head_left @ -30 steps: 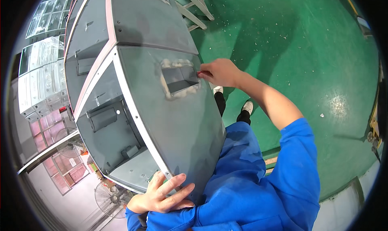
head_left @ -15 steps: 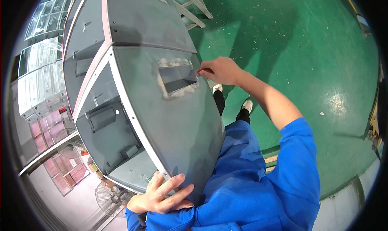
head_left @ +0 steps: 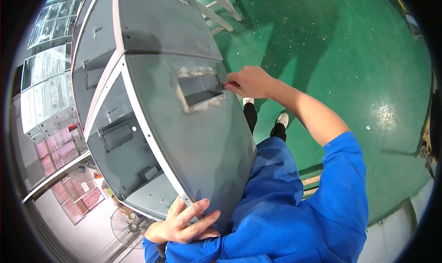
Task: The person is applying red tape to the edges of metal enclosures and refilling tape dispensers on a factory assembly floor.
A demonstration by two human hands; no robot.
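Observation:
A grey metal cabinet with a pale edge strip and open side compartments stands before me. In its front panel is a rectangular cutout, rimmed by rough whitish-beige patches. My right hand is closed in a pinch at the cutout's right edge. A small reddish piece shows at its fingertips; most of it is hidden, so its kind is unclear. My left hand rests on the cabinet's near corner, fingers apart and laid over the panel.
Another grey cabinet section adjoins on the far side. A pale trestle leg stands on the green floor behind it. At left are wrapped cabinets and a standing fan. A wooden slat lies by my right side.
My right hand has shifted very slightly at the cutout's right edge, still pinched. The left hand stays on the corner. The view has shifted a little.

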